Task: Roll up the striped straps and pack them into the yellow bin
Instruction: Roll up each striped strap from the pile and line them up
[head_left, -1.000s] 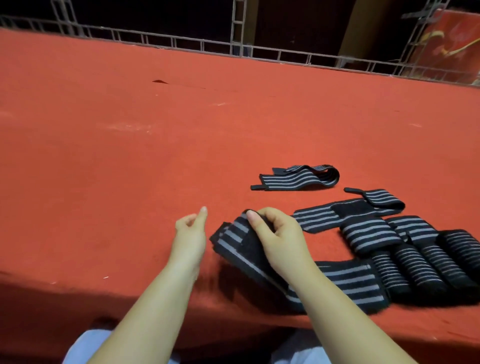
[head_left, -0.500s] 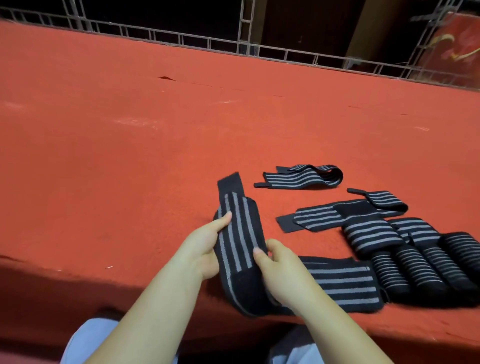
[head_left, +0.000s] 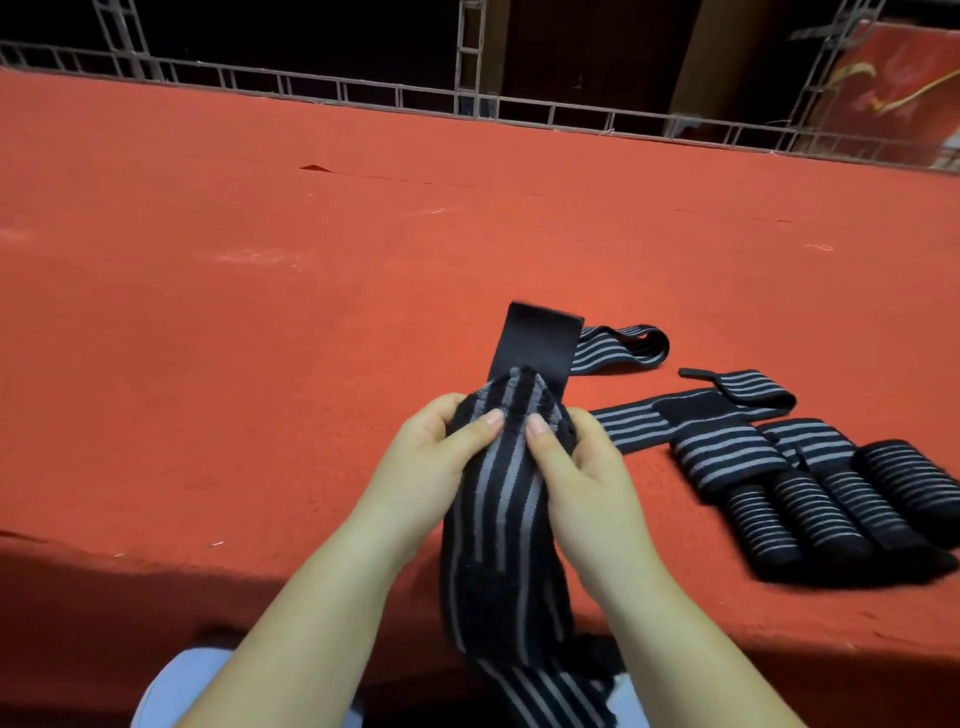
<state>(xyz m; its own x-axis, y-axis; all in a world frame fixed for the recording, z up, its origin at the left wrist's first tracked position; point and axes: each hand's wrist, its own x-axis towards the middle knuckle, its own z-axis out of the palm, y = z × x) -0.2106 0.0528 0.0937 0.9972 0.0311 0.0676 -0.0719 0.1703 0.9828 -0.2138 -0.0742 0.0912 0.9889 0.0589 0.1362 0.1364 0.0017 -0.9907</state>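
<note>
A black strap with grey stripes (head_left: 501, 525) is lifted off the red surface in front of me. My left hand (head_left: 426, 462) and my right hand (head_left: 576, 467) grip its upper part from either side, thumbs pressed on the striped face. Its plain black end flap (head_left: 537, 343) sticks up beyond my fingers, and its tail hangs down toward my lap. To the right lie several rolled straps (head_left: 841, 509) side by side. The yellow bin is out of sight.
Loose, unrolled straps lie on the red carpeted surface (head_left: 260, 312): one looped (head_left: 623, 351) behind the held strap, others (head_left: 727, 410) overlapping beside the rolls. A grey metal truss railing (head_left: 467, 98) runs along the far edge. The near edge drops off at my lap.
I have lifted the strap off the surface and drawn it toward me. Both hands have closed on its upper part, and the black end flap now points up and away.
</note>
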